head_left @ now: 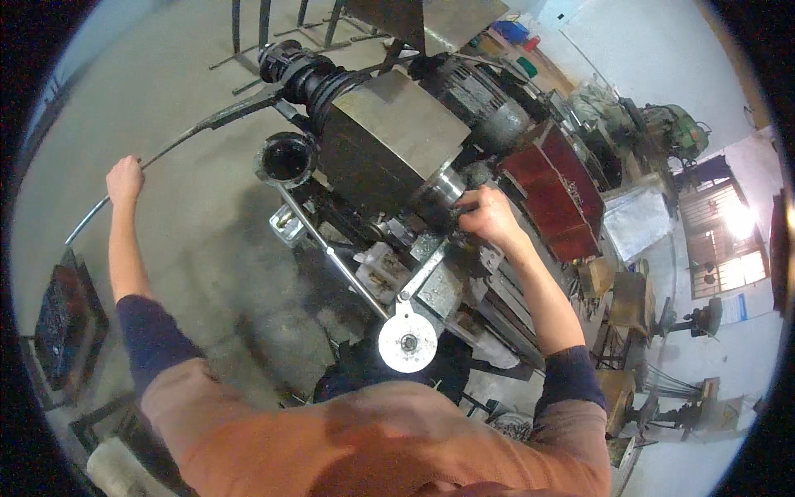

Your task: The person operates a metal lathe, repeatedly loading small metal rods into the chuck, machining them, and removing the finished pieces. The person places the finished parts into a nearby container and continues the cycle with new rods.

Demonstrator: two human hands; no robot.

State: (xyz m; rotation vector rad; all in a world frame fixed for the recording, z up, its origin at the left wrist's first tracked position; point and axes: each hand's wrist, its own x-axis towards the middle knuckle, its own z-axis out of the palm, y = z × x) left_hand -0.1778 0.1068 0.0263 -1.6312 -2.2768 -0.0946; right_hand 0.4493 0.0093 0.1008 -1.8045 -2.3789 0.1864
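Steel lever (178, 142) in the left hand (126, 180), right hand (490, 215) at a shiny cylinder (445, 184)

The left arm reaches out to the side, and its fingers are clamped around the lever. The lever slopes down from the far left end of the machine, passes through the fist and ends in a bright tip above the floor (224, 215). The right hand is bent at the near right end of a grey metal box (406, 120), right beside the cylinder that sticks out of it. Whether those fingers are closed on anything cannot be told, as the back of the hand hides their tips.

At the box's other end sits a dark pulley (310, 73). Below it, a round black cup (290, 157) joins a shiny rod (331, 250) that slants toward the person. Near the rod's lower end is a pale disc (393, 344) with a dark centre, and a flat metal arm (422, 272) runs up from it. A finned motor (489, 108) stands behind the box, and a dark red box (555, 190) lies to the right of the right hand.
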